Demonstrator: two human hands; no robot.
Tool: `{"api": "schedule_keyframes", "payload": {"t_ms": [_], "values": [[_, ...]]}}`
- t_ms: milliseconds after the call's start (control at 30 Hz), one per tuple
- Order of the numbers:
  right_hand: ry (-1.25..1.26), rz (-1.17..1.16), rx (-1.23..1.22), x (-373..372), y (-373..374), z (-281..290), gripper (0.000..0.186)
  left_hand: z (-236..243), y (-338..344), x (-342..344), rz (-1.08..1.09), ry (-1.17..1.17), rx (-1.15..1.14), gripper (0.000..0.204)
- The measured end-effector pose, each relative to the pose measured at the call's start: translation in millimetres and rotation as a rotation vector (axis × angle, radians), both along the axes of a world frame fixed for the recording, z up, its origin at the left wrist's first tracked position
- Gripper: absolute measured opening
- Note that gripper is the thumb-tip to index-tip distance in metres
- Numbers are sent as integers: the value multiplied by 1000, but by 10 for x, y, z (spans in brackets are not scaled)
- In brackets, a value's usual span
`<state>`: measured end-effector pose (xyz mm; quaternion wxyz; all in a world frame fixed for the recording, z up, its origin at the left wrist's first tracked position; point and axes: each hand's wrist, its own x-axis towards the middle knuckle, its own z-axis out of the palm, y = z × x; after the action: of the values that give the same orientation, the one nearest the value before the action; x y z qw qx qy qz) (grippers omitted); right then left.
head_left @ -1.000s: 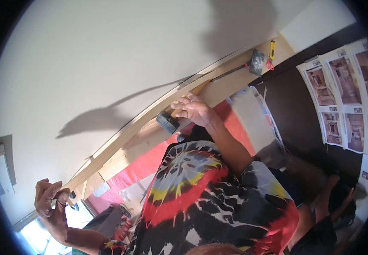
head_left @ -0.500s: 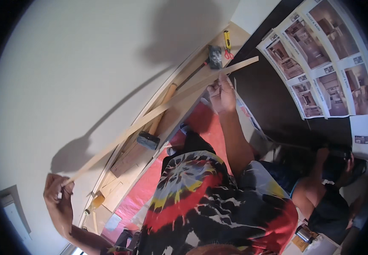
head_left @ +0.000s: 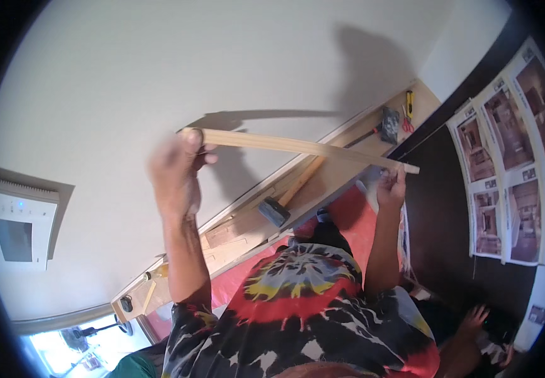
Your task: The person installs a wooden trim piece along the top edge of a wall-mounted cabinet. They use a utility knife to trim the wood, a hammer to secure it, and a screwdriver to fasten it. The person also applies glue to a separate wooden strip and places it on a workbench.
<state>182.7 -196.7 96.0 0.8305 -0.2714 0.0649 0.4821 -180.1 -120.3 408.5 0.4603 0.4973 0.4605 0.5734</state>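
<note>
A person in a bright splashy shirt (head_left: pixel 304 283) has hold of a long, thin wood strip (head_left: pixel 285 143), one end in each hand. The strip is up in the air, in front of the person and over the worktop (head_left: pixel 335 175), next to the pale wall (head_left: pixel 127 69). The left hand (head_left: pixel 178 167) is a bit blurry, but its thumb and fingers are curled round the left end of the strip. The right hand (head_left: pixel 392 188) pinches the strip near its other end, and a little tip pokes out past the fingers. Both hands are closed up, with only the strip's thickness between finger and thumb. In the picture, the left end is higher than the right end. Under the strip, on the worktop, lies a mallet (head_left: pixel 299 184) with a black head and an orange handle. Farther right are a dark hammer (head_left: pixel 389 126), red scissors (head_left: pixel 407 126) and a yellow cutter (head_left: pixel 409 104), all close together. Down to the left are some wood bits (head_left: pixel 225 239) and a small bottle (head_left: pixel 157 272). A white box (head_left: pixel 20 220) with a screen is on the wall at the far left. Picture sheets (head_left: pixel 515 164) hang at the right, and below them another person's hand (head_left: pixel 474 317) shows.
</note>
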Motion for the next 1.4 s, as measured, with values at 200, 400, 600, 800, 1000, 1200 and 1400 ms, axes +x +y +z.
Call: {"api": "schedule_keyframes", "payload": {"t_ms": [200, 400, 600, 800, 1000, 1200, 1400], "values": [[175, -116, -215, 260, -196, -242, 14, -143, 75, 563, -43, -113, -16, 21], [212, -53, -195, 275, -304, -462, 22, -148, 127, 709, -46, -129, -9, 21], [84, -50, 42, 149, -135, -458, 23, -312, -50, 254, 152, 72, 76, 24], [-167, -82, 50, 340, 194, 130, 10, -788, -630, -1020, 343, -138, -35, 19], [-280, -120, 42, 578, 446, 549, 5, -1808, -1190, -1831, 354, -461, -121, 18], [-330, -150, 91, 1078, 262, 582, 9, -1658, -1232, -1105, 324, -455, -212, 17], [-337, -157, 4, 1277, 61, 617, 12, -1355, -1044, -824, 424, -307, -216, 18]]}}
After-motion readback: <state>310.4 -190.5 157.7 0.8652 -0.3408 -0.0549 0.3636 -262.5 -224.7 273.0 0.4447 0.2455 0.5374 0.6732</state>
